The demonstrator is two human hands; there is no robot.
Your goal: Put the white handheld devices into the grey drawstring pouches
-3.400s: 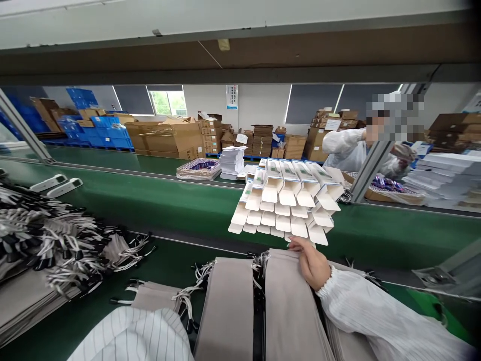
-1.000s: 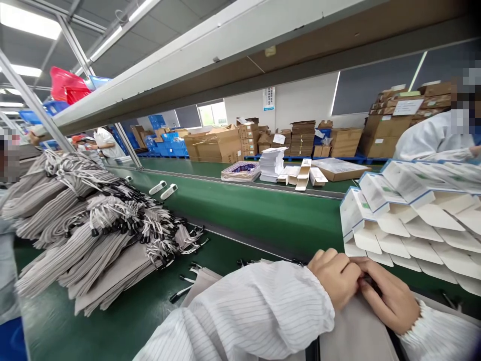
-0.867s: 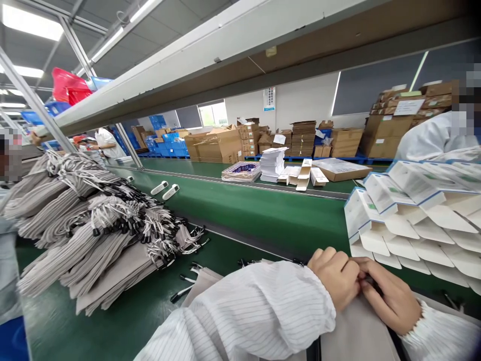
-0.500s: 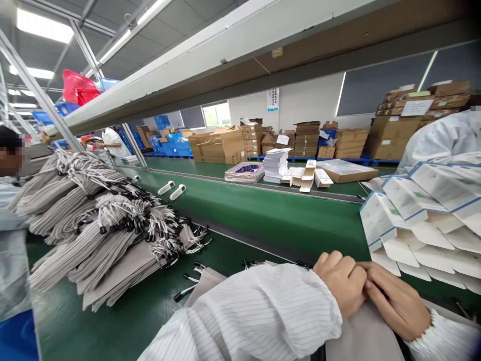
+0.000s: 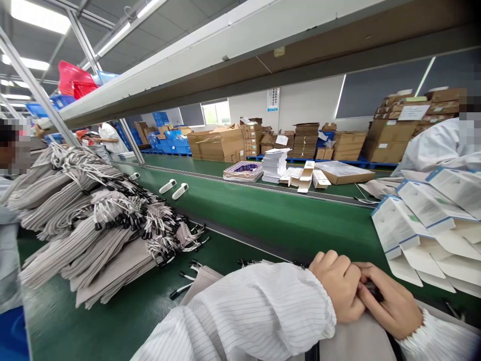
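Meeting over a flat grey-beige cloth stack on the green counter, the curled left hand and the bent-fingered right hand touch each other before me, though whether they grip anything I cannot tell, with open white blue-edged cardboard boxes stacked just beyond.

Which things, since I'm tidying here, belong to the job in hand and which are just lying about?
Likely the job's:
grey bags beneath the left hand and right hand
matching bag heap

Apparently just lying about:
red bins, upper left
cardboard boxes beyond the belt
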